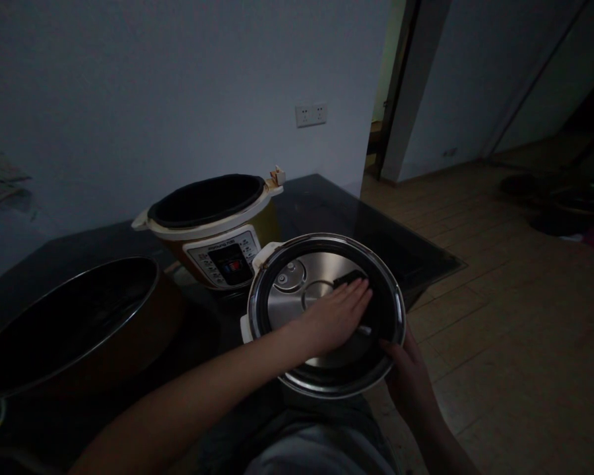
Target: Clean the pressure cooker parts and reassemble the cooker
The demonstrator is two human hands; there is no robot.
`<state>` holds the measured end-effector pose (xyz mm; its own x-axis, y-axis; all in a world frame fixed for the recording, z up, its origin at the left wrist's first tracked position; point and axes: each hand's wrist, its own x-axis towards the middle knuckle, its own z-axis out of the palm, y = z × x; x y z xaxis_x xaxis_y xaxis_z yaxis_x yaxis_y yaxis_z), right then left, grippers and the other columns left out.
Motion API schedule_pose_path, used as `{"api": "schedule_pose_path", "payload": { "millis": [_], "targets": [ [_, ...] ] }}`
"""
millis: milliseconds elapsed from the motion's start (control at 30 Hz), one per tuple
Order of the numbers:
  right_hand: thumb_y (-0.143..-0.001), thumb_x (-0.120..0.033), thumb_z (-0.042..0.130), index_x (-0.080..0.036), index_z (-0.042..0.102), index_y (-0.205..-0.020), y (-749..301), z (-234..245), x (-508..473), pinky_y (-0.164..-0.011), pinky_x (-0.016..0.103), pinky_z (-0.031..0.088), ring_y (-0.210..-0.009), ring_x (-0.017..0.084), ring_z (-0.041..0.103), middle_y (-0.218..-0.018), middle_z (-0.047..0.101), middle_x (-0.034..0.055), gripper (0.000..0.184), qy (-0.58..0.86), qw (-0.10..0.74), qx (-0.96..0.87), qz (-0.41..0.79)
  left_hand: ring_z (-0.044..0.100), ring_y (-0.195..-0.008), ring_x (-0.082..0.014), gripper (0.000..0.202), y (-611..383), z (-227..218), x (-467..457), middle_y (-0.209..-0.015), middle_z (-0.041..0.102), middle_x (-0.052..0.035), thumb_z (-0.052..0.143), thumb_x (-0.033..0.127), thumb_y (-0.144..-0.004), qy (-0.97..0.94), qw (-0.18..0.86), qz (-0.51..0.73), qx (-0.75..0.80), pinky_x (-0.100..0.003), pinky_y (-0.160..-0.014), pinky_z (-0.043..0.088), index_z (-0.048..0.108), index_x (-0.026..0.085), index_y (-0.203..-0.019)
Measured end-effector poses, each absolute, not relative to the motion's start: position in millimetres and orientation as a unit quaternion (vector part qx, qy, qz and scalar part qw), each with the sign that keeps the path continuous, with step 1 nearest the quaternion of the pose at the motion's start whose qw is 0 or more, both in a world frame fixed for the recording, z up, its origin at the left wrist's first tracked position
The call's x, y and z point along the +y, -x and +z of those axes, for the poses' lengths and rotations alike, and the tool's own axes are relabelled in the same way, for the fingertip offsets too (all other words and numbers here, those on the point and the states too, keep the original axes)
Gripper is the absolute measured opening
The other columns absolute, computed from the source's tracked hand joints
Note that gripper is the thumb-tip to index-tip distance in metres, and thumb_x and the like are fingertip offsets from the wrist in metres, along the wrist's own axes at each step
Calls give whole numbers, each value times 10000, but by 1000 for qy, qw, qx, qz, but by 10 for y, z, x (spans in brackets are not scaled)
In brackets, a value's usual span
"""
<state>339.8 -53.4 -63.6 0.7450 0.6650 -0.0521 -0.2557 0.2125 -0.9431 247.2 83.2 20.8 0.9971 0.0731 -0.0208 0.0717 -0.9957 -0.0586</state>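
A round cooker lid point(297, 277), its shiny metal underside facing up, is held over the front edge of the dark table. My left hand point(334, 320) lies flat on the lid's inner plate with its fingers stretched out toward a small dark piece. My right hand point(408, 376) grips the lid's rim at the lower right, thumb over the edge. Behind the lid stands the open electric pressure cooker point(212, 227) with a control panel on its front.
A large dark inner pot point(74, 323) leans at the left of the black table point(416, 254). A wall socket point(311, 115) is on the wall behind. To the right are a wooden floor and a doorway, with dim objects lying far right.
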Motion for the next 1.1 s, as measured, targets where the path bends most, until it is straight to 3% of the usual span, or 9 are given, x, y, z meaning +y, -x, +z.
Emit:
{"api": "schedule_pose_path", "payload": {
  "millis": [233,500,700,800,1000,1100],
  "targets": [
    [-707,-301,702,-301,599,-1293,-3399,-610,-533,-1089,432,378,-1293,283,504,-1246,679,6,596,550,754,-170,315,58,-1481,-265,652,-2287,308,1240,-1597,110,-241,396,86,-887,989,-26,50,-136,-376,-1202,173,183,-20,-1494],
    [-712,-296,692,-315,589,-1300,-3388,-588,-523,-1047,406,414,-1200,264,577,-1229,686,1,598,541,755,-166,331,98,-1480,-290,662,-2067,345,1134,-1584,141,-265,445,168,-905,982,-37,55,-175,-410,-1199,185,197,-12,-1492],
    [-705,-295,685,-307,628,-1238,-3389,-580,-511,-1077,404,378,-1193,260,570,-1181,701,-3,536,549,754,-165,322,100,-1486,-245,703,-1986,433,909,-1596,182,-213,484,119,-864,983,-124,58,-123,-372,-1203,201,198,-5,-1494],
    [-696,-290,682,-307,630,-1228,-3387,-570,-508,-1060,397,396,-1185,262,573,-1176,699,-5,535,550,751,-164,328,139,-1484,-210,645,-1948,461,802,-1581,254,-186,468,91,-863,981,-167,70,-64,-358,-1198,229,277,25,-1476],
    [-673,-284,702,-300,612,-1249,-3380,-586,-509,-1056,405,401,-1220,273,551,-1199,687,4,583,541,758,-143,336,109,-1487,-261,610,-2077,346,836,-1588,219,-211,452,103,-890,993,-88,59,-60,-407,-1206,196,284,-1,-1467],
    [-674,-276,706,-288,648,-1184,-3392,-594,-510,-1080,422,374,-1201,277,559,-1147,703,4,514,547,758,-141,326,140,-1483,-277,641,-2188,326,969,-1581,232,-228,497,121,-869,993,-46,43,-104,-423,-1201,210,284,-2,-1461]
  ]
}}
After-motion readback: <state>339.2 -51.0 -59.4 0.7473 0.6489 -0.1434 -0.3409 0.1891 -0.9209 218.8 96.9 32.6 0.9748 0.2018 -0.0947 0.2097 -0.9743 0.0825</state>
